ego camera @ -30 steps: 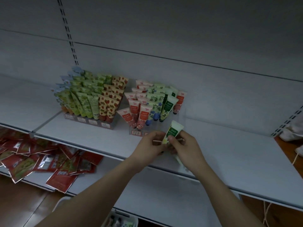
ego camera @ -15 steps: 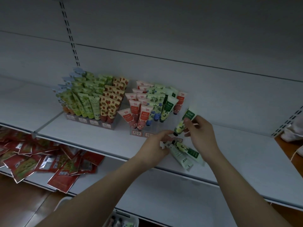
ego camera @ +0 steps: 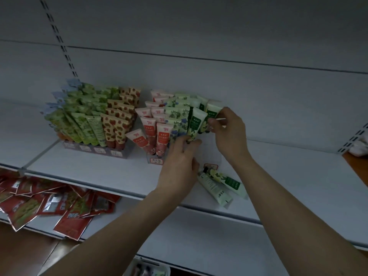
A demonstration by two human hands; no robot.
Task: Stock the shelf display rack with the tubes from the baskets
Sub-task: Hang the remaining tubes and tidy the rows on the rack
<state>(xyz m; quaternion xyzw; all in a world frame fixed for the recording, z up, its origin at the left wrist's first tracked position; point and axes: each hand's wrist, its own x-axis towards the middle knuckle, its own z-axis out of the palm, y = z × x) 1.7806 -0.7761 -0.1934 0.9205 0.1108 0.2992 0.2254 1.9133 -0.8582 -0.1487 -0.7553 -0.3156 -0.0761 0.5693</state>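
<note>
Two flat glossy tubes (ego camera: 220,185) lie on smooth shelf (ego camera: 298,176)

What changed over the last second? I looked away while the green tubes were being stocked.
The right hand carried its green tube up and back from the shelf edge into the right display rack, where it grips the tube at the rightmost column. The left hand moved up to the rack's front tubes. Two tubes now lie uncovered on the shelf. The left rack and red packets stayed put.

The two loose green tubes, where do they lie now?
In the head view, the loose green tubes lie flat on the white shelf, between the forearms, below the right hand.
</note>
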